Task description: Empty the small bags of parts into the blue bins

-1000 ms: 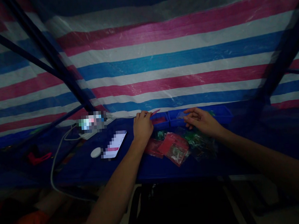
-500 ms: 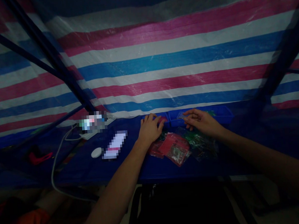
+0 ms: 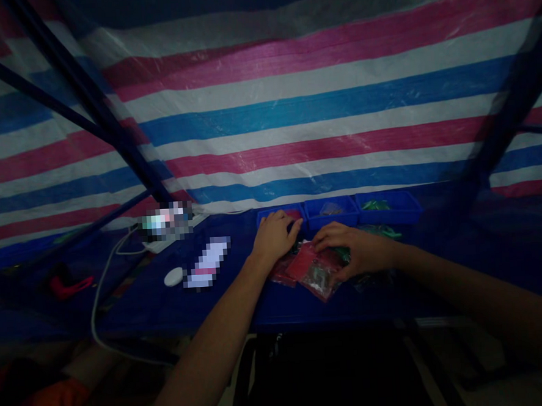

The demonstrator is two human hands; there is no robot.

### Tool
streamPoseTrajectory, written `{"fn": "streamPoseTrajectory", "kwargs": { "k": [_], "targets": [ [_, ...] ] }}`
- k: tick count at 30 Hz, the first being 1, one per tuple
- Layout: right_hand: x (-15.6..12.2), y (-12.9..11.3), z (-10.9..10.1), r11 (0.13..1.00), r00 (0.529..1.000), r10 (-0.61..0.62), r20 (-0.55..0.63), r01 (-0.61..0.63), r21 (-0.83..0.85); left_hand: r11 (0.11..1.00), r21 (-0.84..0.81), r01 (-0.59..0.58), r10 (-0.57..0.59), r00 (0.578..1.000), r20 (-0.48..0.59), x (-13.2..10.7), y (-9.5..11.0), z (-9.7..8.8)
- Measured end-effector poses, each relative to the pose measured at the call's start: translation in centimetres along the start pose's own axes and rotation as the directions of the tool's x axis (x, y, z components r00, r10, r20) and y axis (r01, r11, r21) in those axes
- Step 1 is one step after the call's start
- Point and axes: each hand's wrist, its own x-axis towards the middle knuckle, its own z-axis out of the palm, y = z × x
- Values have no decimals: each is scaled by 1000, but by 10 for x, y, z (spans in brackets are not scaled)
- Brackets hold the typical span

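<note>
One white power strip (image 3: 153,245) lies well left of the middle blue tray (image 3: 334,222), with a pale cable (image 3: 93,324) looping nearby. Also left of that tray, but nearer the person, are one flat white disc (image 3: 173,276) and one phone (image 3: 208,265), a slim slab whose lit screen is blurred out. Next comes the left hand (image 3: 273,233), just left of the middle tray and bent over the first of three trays, the left tray (image 3: 263,214); its fingers curve and its thumb stands apart, but whether they grip anything I cannot tell. Red pieces (image 3: 294,215) show beside that thumb. On the person's side of the middle tray lie the red packets (image 3: 302,265), at least two, overlapping, flat and squarish, in shiny, wrinkled clear film. The upper packet reaches under the arch of the right hand (image 3: 366,251), which is open, thumb well apart from the fingers; whether the tips press on the film is too dark to tell. The middle tray, shallow and smooth, holds a small heap of filmy clear pieces (image 3: 330,208), too merged to count. Immediately right of it, the right tray (image 3: 404,206) holds several glossy green strips (image 3: 376,205).
</note>
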Motion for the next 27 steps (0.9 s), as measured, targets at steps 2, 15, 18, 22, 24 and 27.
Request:
{"fn": "streamPoseTrajectory", "kwargs": {
  "k": [2, 15, 18, 22, 24, 27],
  "targets": [
    [0, 1, 2, 1000, 999, 5, 42, -6, 18, 1000, 4, 6, -6, 1000, 3, 0, 0, 1],
    [-2, -1, 2, 999, 999, -39, 29, 40, -10, 983, -173, -62, 40, 991, -125, 3, 11, -5],
    [-1, -3, 4, 996, 992, -83, 92, 86, -30, 970, -220, -108, 75, 985, -153, 3, 13, -6],
    [0, -2, 4, 994, 989, -104, 107, 106, -8, 958, -248, -142, 99, 979, -176, 3, 15, -7],
    [0, -1, 4, 992, 989, -123, 84, 123, -1, 953, -260, -159, 114, 977, -181, 3, 16, -7],
    [1, 0, 5, 991, 989, -131, 67, 131, 7, 944, -276, -181, 133, 974, -184, 3, 16, -7]
  ]
}}
